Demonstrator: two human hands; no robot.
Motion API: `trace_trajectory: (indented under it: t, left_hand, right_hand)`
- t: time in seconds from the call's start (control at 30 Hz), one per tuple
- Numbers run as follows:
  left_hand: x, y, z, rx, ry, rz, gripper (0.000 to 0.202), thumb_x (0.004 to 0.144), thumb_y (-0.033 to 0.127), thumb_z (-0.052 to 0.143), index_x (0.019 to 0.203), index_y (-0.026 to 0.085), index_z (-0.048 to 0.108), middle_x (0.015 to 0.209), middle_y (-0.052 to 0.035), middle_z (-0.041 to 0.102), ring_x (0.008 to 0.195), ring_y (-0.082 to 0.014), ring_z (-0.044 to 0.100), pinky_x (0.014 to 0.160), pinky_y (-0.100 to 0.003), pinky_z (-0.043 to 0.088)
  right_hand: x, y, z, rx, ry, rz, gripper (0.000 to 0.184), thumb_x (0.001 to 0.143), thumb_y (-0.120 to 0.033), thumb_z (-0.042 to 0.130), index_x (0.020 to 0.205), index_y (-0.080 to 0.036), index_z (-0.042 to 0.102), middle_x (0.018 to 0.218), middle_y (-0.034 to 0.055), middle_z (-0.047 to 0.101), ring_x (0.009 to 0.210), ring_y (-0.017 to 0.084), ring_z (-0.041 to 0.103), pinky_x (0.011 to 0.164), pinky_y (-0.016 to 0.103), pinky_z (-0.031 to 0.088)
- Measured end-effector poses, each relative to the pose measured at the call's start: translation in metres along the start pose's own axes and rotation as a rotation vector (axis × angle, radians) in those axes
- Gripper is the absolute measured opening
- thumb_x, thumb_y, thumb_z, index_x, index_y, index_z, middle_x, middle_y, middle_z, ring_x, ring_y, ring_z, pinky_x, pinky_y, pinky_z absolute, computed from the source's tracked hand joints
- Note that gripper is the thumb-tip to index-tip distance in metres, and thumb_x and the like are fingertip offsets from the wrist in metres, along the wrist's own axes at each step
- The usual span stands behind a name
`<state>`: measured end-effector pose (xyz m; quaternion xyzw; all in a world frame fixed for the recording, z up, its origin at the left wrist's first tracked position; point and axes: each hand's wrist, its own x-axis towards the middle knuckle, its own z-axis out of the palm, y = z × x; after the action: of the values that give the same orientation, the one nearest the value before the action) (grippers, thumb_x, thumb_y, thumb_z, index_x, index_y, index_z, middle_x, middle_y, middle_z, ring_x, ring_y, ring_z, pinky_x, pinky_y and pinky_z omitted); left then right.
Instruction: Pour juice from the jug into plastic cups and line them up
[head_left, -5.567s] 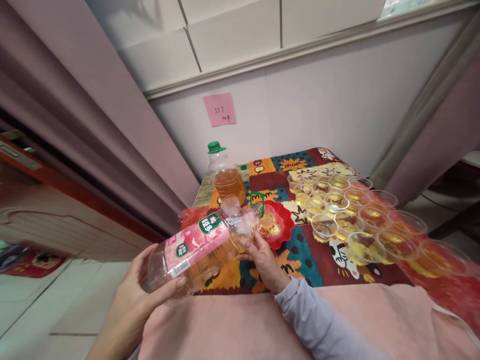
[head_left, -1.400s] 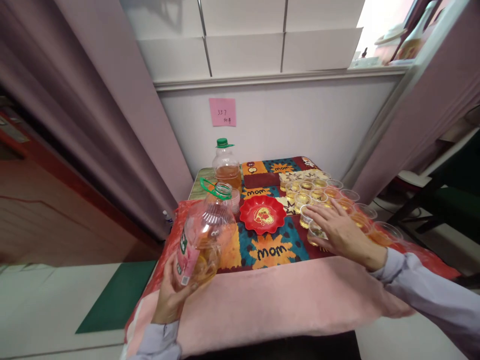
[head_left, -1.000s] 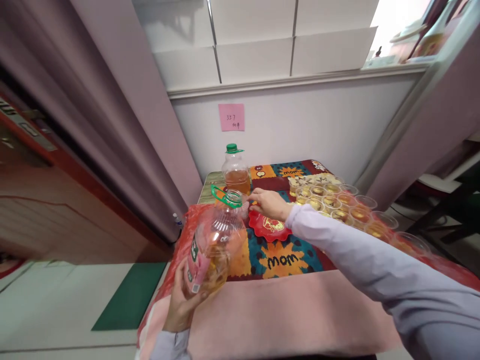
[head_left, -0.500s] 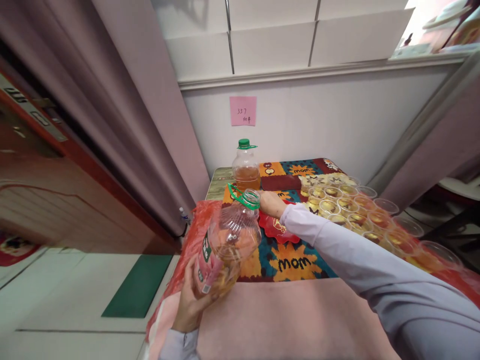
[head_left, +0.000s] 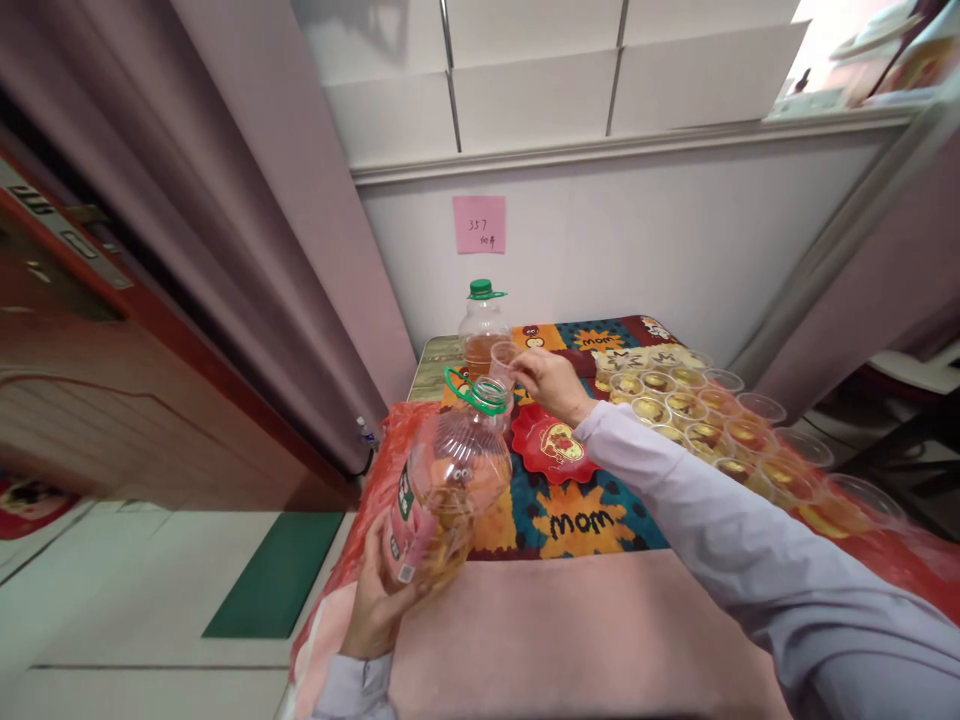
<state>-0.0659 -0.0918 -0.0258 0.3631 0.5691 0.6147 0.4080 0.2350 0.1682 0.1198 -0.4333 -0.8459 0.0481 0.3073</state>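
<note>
My left hand (head_left: 382, 590) is wrapped round the lower part of a big clear plastic bottle (head_left: 469, 460), which leans to the right. Amber liquid lies low inside it; its neck has a green ring handle and no cap. My right hand (head_left: 551, 380) pinches the rim of a clear plastic cup (head_left: 506, 355), held by the bottle's mouth. Part of the cup is hidden behind the bottle neck. A second bottle (head_left: 486, 330), green-capped and holding amber liquid, stands upright behind. Below my right hand lies a red scalloped plate (head_left: 536, 450).
Several clear cups (head_left: 705, 435) of yellowish liquid stand in rows at the right of the table. A patterned cloth (head_left: 585, 520) covers the middle, with a pink cover (head_left: 585, 630) in front. A pink note (head_left: 478, 225) is on the wall behind.
My right hand has risen slightly, and the cup it holds now shows above the bottle's mouth. The red plate is less covered. The bottle in my left hand keeps about the same tilt.
</note>
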Motion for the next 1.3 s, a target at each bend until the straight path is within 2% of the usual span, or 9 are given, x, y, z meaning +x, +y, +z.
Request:
trace_trajectory:
  t: [0.17, 0.33, 0.53, 0.73, 0.9, 0.97, 1.07, 1.17, 1.3]
  left_hand:
    - [0.001, 0.003, 0.004, -0.072, -0.016, -0.032, 0.117, 0.045, 0.036, 0.108, 0.152, 0.037, 0.06, 0.176, -0.0083, 0.048, 0.166, -0.0502, 0.037, 0.116, -0.054, 0.06]
    - [-0.003, 0.005, 0.012, -0.084, 0.016, -0.011, 0.116, 0.049, 0.041, 0.107, 0.155, 0.039, 0.058, 0.175, -0.0058, 0.05, 0.165, -0.0473, 0.04, 0.12, -0.054, 0.056]
    - [-0.006, 0.008, 0.017, -0.093, 0.048, 0.004, 0.111, 0.049, 0.04, 0.106, 0.151, 0.04, 0.062, 0.171, -0.0038, 0.056, 0.164, -0.0471, 0.042, 0.125, -0.061, 0.049]
    - [-0.005, 0.005, 0.012, -0.091, 0.068, -0.042, 0.106, 0.051, 0.037, 0.106, 0.148, 0.043, 0.065, 0.171, -0.0003, 0.056, 0.164, -0.0472, 0.042, 0.121, -0.062, 0.054]
    - [-0.004, 0.005, 0.01, -0.115, 0.069, -0.067, 0.116, 0.047, 0.039, 0.108, 0.154, 0.04, 0.061, 0.178, -0.0052, 0.048, 0.163, -0.0519, 0.041, 0.118, -0.063, 0.057]
    - [-0.003, 0.006, 0.009, -0.097, 0.061, -0.054, 0.12, 0.047, 0.038, 0.108, 0.157, 0.04, 0.058, 0.18, -0.0062, 0.045, 0.166, -0.0521, 0.037, 0.121, -0.064, 0.054]
    - [-0.002, 0.008, 0.006, -0.041, 0.03, -0.054, 0.123, 0.046, 0.034, 0.109, 0.158, 0.037, 0.057, 0.179, -0.0092, 0.047, 0.168, -0.0514, 0.033, 0.127, -0.065, 0.045]
    - [-0.002, 0.015, 0.007, 0.009, 0.036, -0.037, 0.12, 0.044, 0.034, 0.109, 0.153, 0.033, 0.059, 0.171, -0.0119, 0.056, 0.166, -0.051, 0.037, 0.131, -0.066, 0.038]
    - [-0.004, 0.03, 0.02, 0.087, 0.049, 0.04, 0.114, 0.043, 0.034, 0.109, 0.147, 0.031, 0.062, 0.162, -0.0121, 0.063, 0.163, -0.0506, 0.043, 0.133, -0.064, 0.038]
  right_hand:
    - [-0.048, 0.003, -0.025, -0.031, 0.201, 0.083, 0.019, 0.11, -0.027, 0.062, 0.107, -0.025, 0.08, 0.112, 0.0083, 0.08, 0.098, 0.024, 0.073, 0.081, 0.032, 0.049]
    - [-0.107, 0.009, 0.0, -0.218, 0.01, 0.252, 0.023, 0.11, -0.025, 0.06, 0.101, -0.025, 0.081, 0.114, 0.0097, 0.08, 0.092, 0.024, 0.071, 0.075, 0.034, 0.044]
    - [-0.122, 0.022, 0.02, -0.232, -0.052, 0.259, 0.025, 0.109, -0.022, 0.059, 0.099, -0.024, 0.083, 0.11, 0.0099, 0.081, 0.093, 0.023, 0.072, 0.074, 0.032, 0.046]
    - [-0.135, 0.024, 0.016, -0.172, 0.055, 0.242, 0.036, 0.106, -0.025, 0.064, 0.14, -0.024, 0.077, 0.142, 0.0161, 0.076, 0.112, 0.03, 0.076, 0.092, 0.04, 0.059]
    - [-0.156, -0.01, 0.036, 0.447, 0.423, 0.347, 0.033, 0.107, -0.051, 0.065, 0.123, -0.026, 0.08, 0.114, 0.0126, 0.081, 0.086, 0.027, 0.075, 0.084, 0.043, 0.065]
    - [-0.163, -0.033, 0.057, 0.824, 0.339, 0.379, 0.037, 0.103, -0.058, 0.069, 0.122, -0.027, 0.079, 0.106, 0.0101, 0.081, 0.082, 0.026, 0.075, 0.075, 0.04, 0.065]
    - [-0.168, -0.061, 0.083, 1.275, 0.121, 0.392, 0.076, 0.091, -0.067, 0.083, 0.154, -0.029, 0.062, 0.144, 0.0167, 0.07, 0.11, 0.031, 0.079, 0.087, 0.044, 0.067]
    - [-0.165, -0.072, 0.089, 1.449, 0.017, 0.403, 0.108, 0.082, -0.071, 0.09, 0.171, -0.033, 0.042, 0.164, 0.0205, 0.055, 0.128, 0.036, 0.073, 0.097, 0.048, 0.065]
    - [-0.154, -0.069, 0.075, 1.48, -0.023, 0.401, 0.119, 0.078, -0.077, 0.092, 0.174, -0.037, 0.034, 0.164, 0.0198, 0.054, 0.128, 0.037, 0.071, 0.103, 0.055, 0.062]
